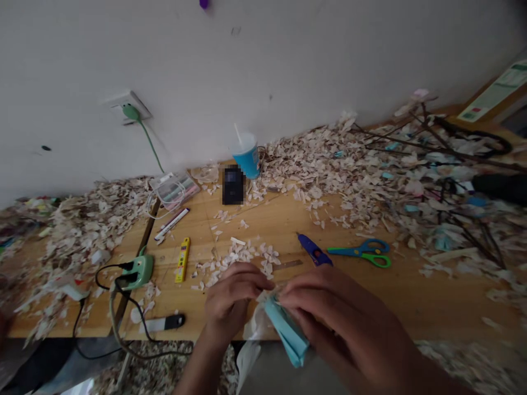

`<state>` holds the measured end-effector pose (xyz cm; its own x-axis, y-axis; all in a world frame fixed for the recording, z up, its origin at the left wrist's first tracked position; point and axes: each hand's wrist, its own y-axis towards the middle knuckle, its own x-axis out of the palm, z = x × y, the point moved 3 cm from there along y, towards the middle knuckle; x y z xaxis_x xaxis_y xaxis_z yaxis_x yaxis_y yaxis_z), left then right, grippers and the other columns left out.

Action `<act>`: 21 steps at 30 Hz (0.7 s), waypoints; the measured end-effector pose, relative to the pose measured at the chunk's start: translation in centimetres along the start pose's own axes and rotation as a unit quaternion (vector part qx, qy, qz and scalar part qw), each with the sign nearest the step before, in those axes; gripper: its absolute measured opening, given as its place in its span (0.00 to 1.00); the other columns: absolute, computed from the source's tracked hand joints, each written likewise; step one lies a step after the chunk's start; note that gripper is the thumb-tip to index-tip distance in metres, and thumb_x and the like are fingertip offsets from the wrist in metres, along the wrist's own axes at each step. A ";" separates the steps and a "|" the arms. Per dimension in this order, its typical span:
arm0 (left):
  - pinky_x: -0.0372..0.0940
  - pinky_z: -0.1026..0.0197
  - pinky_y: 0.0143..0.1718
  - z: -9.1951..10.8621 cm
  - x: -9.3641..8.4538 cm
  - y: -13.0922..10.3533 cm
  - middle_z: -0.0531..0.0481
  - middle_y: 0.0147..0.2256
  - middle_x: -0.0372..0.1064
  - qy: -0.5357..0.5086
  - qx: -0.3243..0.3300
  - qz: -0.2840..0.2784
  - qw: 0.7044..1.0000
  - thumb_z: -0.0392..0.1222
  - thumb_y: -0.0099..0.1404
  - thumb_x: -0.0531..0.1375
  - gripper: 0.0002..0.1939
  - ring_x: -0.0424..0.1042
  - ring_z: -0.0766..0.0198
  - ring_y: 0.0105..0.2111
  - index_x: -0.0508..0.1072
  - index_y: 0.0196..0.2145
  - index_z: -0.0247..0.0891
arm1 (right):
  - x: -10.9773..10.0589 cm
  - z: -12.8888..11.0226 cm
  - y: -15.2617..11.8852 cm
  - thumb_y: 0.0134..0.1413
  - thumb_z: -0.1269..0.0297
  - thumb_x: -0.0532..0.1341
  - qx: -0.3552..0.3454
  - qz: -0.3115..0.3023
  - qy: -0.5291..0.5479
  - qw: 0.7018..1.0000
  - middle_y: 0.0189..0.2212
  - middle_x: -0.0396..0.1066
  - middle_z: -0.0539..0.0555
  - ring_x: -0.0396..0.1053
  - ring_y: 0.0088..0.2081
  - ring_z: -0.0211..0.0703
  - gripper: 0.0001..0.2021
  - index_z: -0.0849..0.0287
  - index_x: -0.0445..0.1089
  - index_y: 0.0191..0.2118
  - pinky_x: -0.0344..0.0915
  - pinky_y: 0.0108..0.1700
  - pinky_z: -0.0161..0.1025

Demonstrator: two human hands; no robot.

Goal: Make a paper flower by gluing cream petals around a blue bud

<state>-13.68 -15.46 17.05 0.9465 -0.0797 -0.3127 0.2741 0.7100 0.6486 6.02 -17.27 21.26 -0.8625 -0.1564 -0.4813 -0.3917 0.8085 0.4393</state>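
Plainly, both hands meet at the upper end of a pale blue folded bundle, which slants just past the near edge of the wooden tabletop. Its sides are smooth and flat, with long lengthwise creases like layered paper, though the exact material is hard to tell. The right hand grasps it near the top, thumb and fingers bent inward; the left hand curls its fingertips toward the same end, but whether they pinch it I cannot tell. Thin, wrinkled translucent film hangs between the left hand and the bundle. Ahead of the hands lie a narrow, dull flat strip, a tapered blue-violet plastic tool and scissors with rounded blue and green loops. A slim yellow bar rests to the left, near a rounded green power block with dark cords. Dry, curled, petal-like flakes heap against the matte wall, spilling around a tapering blue cup with a pale straw. Thin, knobbly branches cross the heap at the right.
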 end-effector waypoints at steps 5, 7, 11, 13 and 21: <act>0.73 0.57 0.40 0.3 0.2 -0.2 0.46 0.34 0.79 0.004 0.002 -0.020 1.000 0.36 0.72 0.57 0.05 0.76 0.61 0.38 0.73 0.39 0.38 | -0.6 0.0 -0.2 0.65 0.76 0.55 0.003 0.007 -0.027 1.000 0.40 0.75 0.51 0.71 0.44 0.38 0.11 0.56 0.70 0.46 0.67 0.52 0.36; 0.73 0.57 0.40 0.3 0.1 -0.5 0.46 0.35 0.79 0.005 0.006 -0.021 1.000 0.35 0.71 0.58 0.04 0.76 0.61 0.38 0.73 0.39 0.38 | -0.8 0.0 -0.2 0.64 0.76 0.56 0.001 -0.008 -0.033 0.999 0.39 0.75 0.50 0.72 0.43 0.37 0.11 0.56 0.70 0.45 0.67 0.50 0.35; 0.73 0.55 0.41 0.4 0.0 -0.8 0.45 0.35 0.80 0.002 0.011 -0.017 1.000 0.35 0.71 0.59 0.03 0.77 0.60 0.38 0.73 0.39 0.37 | -0.7 0.1 0.0 0.63 0.76 0.57 0.031 -0.064 0.001 0.997 0.38 0.75 0.48 0.72 0.41 0.35 0.09 0.54 0.70 0.43 0.69 0.47 0.33; 0.73 0.54 0.41 0.5 0.0 -0.9 0.44 0.35 0.80 -0.002 0.010 -0.022 1.000 0.35 0.71 0.59 0.03 0.77 0.60 0.38 0.73 0.39 0.36 | -0.6 0.1 0.0 0.63 0.76 0.58 0.047 -0.083 0.018 0.995 0.38 0.75 0.47 0.72 0.42 0.34 0.10 0.52 0.70 0.42 0.68 0.47 0.32; 0.74 0.55 0.41 0.7 -0.2 -1.2 0.45 0.35 0.80 -0.008 0.011 -0.030 0.999 0.38 0.72 0.58 0.04 0.78 0.60 0.39 0.74 0.40 0.38 | -0.3 0.2 0.1 0.63 0.74 0.60 0.081 -0.103 0.036 0.991 0.38 0.75 0.45 0.73 0.40 0.34 0.08 0.51 0.70 0.41 0.68 0.47 0.31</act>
<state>-14.02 -16.76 16.84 0.9312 -0.1324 -0.3396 0.3329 0.6887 0.6441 6.33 -17.04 21.28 -0.7928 -0.3630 -0.4897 -0.5102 0.8347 0.2073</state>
